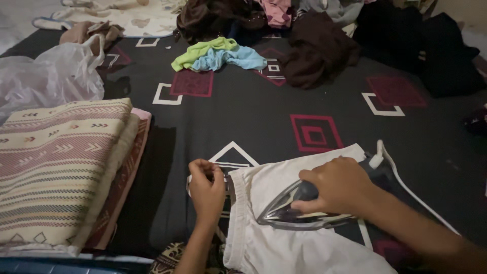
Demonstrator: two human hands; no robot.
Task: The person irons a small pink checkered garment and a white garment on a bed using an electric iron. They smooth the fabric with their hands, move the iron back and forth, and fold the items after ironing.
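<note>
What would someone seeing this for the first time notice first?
Low and right of centre, the right hand grips a clothes iron pressed flat on a white garment, while the left hand pinches the garment's edge beside it. At the left lies a stack of folded patterned cloths, and a heap of loose clothes sprawls along the top of the dark patterned sheet.
</note>
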